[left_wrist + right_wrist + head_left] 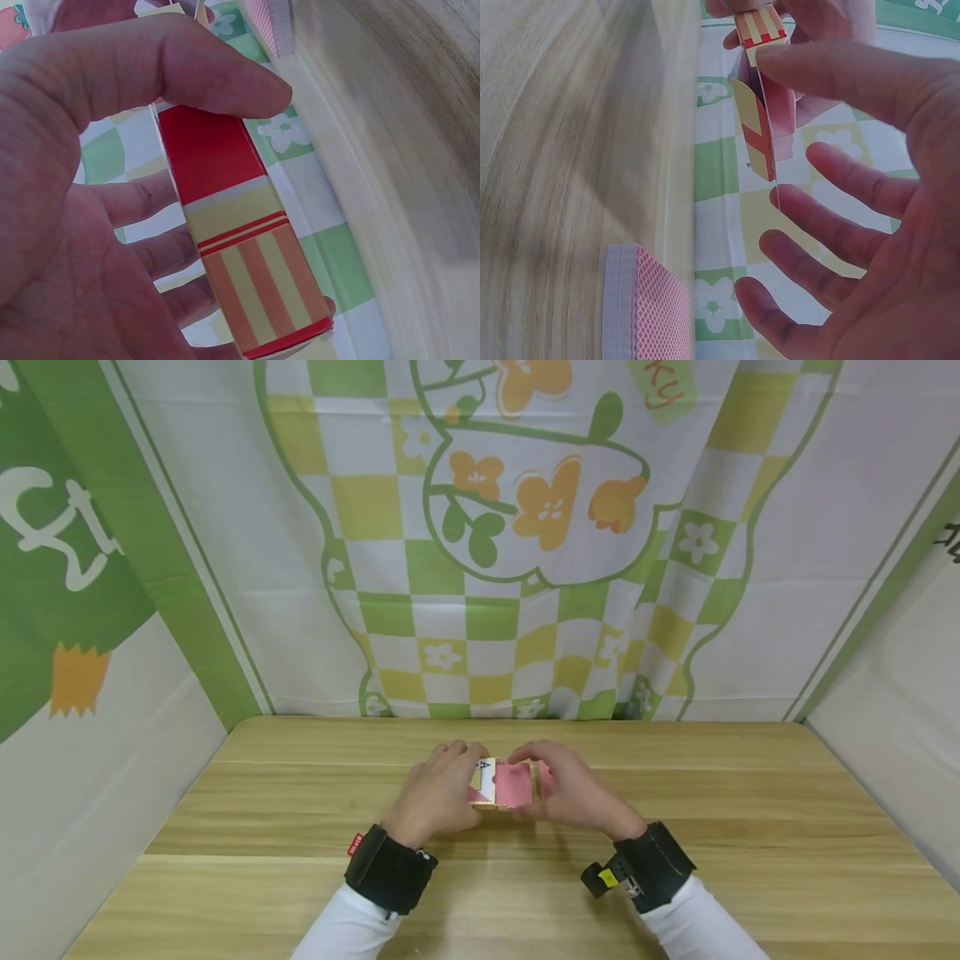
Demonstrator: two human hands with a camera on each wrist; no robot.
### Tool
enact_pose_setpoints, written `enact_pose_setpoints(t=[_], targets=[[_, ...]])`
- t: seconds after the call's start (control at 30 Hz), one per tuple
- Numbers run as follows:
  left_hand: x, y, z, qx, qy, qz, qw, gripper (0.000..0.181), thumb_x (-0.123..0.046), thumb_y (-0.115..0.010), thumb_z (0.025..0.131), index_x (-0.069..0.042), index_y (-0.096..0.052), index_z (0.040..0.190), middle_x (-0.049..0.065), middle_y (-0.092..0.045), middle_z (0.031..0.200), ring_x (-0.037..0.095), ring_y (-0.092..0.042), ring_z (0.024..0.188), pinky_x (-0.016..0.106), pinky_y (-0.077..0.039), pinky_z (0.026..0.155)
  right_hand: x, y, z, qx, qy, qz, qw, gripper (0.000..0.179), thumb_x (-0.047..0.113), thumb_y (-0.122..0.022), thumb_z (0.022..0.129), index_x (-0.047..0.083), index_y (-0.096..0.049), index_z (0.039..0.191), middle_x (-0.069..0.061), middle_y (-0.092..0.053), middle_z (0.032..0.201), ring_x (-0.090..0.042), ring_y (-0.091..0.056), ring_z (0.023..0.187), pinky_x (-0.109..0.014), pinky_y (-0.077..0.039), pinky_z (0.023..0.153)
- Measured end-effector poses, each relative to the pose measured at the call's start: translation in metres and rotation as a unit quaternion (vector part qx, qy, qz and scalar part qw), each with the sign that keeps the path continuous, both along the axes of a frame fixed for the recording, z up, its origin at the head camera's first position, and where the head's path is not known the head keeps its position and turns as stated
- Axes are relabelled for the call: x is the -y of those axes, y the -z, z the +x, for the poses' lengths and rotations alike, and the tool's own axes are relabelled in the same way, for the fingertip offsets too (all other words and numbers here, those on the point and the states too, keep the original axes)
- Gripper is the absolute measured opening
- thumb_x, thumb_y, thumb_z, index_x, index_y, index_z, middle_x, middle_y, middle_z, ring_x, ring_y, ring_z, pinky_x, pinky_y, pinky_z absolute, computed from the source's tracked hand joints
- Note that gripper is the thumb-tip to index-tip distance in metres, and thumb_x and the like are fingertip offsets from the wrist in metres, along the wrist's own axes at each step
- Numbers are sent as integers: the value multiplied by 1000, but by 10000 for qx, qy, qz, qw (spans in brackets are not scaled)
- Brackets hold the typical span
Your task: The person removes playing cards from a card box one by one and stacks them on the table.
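Observation:
My left hand (pixel 441 789) grips a red and cream playing-card box (pixel 513 785), its thumb across one narrow side and its fingers behind. A white patch marked with an A shows on the box beside that hand. In the right wrist view, the box's near end stands open with a cream and red flap (pixel 750 127) folded out. My right hand (pixel 577 789) has its thumb at the edge of this opening, while its other fingers are spread apart below. Beyond the box's open end is a deck of red-backed cards (pixel 660 311), partly hidden behind the right hand in the head view.
Both hands work over the far part of a wooden table (pixel 495 893). Behind its back edge hangs a green, yellow and white checked curtain (pixel 438 614). More printed cloth panels (pixel 172 693) close off the left and right sides.

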State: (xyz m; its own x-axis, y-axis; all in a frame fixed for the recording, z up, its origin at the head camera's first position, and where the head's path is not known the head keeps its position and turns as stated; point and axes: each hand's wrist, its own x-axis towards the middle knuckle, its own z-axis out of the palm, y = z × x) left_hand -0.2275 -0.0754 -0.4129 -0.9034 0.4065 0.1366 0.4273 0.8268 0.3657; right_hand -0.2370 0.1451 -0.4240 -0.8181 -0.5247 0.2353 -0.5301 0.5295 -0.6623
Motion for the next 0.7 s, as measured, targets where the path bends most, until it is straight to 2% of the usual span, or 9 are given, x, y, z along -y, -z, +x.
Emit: enact_pose_setpoints(t=[0.23, 0.47, 0.7], targets=[[0, 2, 0, -4, 3, -12, 10000, 68, -9, -88, 66, -10, -60, 128, 8, -62, 116, 30, -56, 107, 55, -49, 86, 1, 0, 1, 154, 60, 0, 9999, 57, 7, -91, 71, 8, -64, 120, -4, -65, 120, -28, -57, 115, -59, -44, 99], [0, 1, -1, -57, 28, 20, 10000, 67, -9, -88, 65, -10, -61, 126, 8, -62, 113, 29, -55, 103, 53, -50, 82, -4, -1, 0, 49, 72, 85, 9999, 55, 3, -89, 72, 5, -63, 120, -6, -64, 119, -28, -57, 111, -57, -46, 96], [-1, 1, 0, 91, -26, 13, 10000, 67, -10, -89, 67, -10, -61, 127, 8, -61, 117, 29, -54, 106, 56, -48, 87, -5, -2, 2, 8, 92, 320, 9994, 55, 8, -91, 71, 9, -64, 119, -7, -62, 126, -30, -55, 115, -55, -48, 92]])
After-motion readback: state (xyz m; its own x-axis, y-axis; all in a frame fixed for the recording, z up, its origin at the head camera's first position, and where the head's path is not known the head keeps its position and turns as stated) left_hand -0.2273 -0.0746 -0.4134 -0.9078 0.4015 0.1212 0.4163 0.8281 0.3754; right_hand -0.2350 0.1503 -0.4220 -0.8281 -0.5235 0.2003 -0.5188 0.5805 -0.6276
